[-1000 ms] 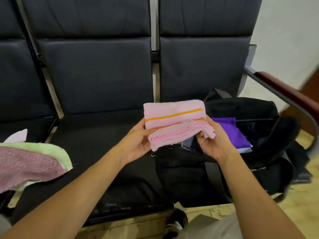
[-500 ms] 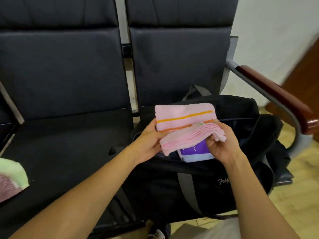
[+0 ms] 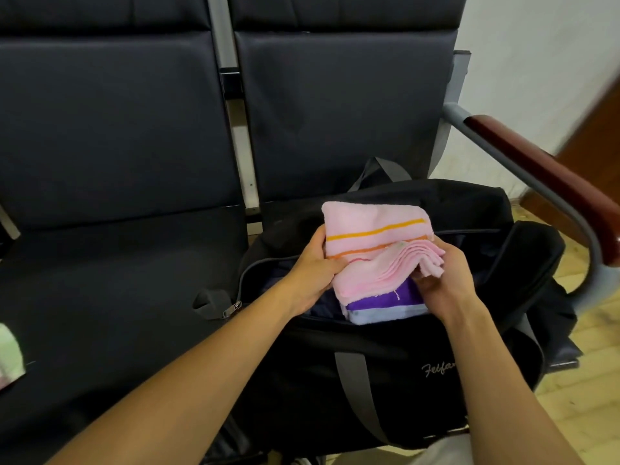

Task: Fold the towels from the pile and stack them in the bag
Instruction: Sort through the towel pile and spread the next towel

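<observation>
The black duffel bag sits open on the right-hand seat of the dark bench, and the folded pink towel with its orange stripes hangs just above the opening, directly over the purple towel already lying inside. The left hand grips the towel's left end, thumb on top and fingers curled beneath, while the right hand pinches the layered loose edges at the right end. To do this step well, I would judge that both hands should lower the bundle level and flat, keeping the stacked edges pinched so the folds do not fan out, square it onto the purple towel, then let go only once it rests there, drawing the fingers out sideways. Compared with a second ago, the towel has travelled rightward from in front of the left seat to above the bag mouth and sits lower, nearer the purple towel; the pile of unfolded towels has slid to the left edge of view, only a pale green corner showing.
</observation>
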A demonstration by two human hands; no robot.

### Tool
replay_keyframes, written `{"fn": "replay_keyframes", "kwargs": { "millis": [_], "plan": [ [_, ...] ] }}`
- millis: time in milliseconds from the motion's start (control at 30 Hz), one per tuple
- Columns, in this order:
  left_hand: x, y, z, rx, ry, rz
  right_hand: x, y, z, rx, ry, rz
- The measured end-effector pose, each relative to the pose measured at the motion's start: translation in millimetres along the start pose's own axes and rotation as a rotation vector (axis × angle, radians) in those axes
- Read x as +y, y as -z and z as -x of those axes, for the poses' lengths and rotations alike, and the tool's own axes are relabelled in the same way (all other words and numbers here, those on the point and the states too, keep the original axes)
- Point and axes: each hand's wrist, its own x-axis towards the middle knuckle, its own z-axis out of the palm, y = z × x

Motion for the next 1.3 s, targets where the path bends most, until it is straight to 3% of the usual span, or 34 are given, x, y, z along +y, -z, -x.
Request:
{"fn": "replay_keyframes", "kwargs": {
  "millis": [67, 200, 333, 400, 467, 600, 700, 833, 933, 1033, 1300],
  "plan": [
    [-5.1, -0.7, -2.1, 0.002, -0.006, -0.124, 1.7, 10.0, -7.5, 0.097, -0.017, 0.106],
    [-14.9, 3.7, -1.4, 0.086, -0.038, -0.282, 9.9, 18.3, -8.1, 0.332, 0.148, 0.535],
    [-19.4, 11.9, -6.7, 0.114, -0.124, -0.378, 20.5, 16.9, -4.7, 0.527, 0.501, 1.222],
    [-20.1, 14.1, -10.1, 0.109, -0.134, -0.430, 24.5, 7.2, -3.5, 0.501, 0.721, 1.354],
    [-21.4, 14.0, -12.0, 0.098, -0.159, -0.472, 34.2, -4.9, -3.1, 0.319, 0.866, 1.369],
    [-25.1, 11.6, -15.8, 0.120, -0.224, -0.598, 56.7, -10.3, -8.4, 0.010, 0.658, 1.670],
    [-24.6, 16.1, -23.1, 0.132, -0.240, -0.761, 57.1, 0.9, -17.2, -0.055, 0.491, 1.822],
    [-22.9, 17.1, -26.1, 0.002, -0.185, -0.885, 56.9, 2.0, -19.3, -0.059, 0.419, 1.898],
    [-24.1, 12.6, -22.7, -0.070, -0.059, -1.109, 56.6, -1.5, -18.2, -0.046, 0.382, 1.932],
    [-21.0, 10.5, -17.3, -0.080, 0.025, -1.220, 57.5, -4.9, -15.3, -0.031, 0.361, 1.942],
    [-10.5, 20.3, 10.8, -0.090, 0.028, -1.328, 62.8, -32.4, 4.5, 0.069, 0.400, 1.917]
  ]
}}
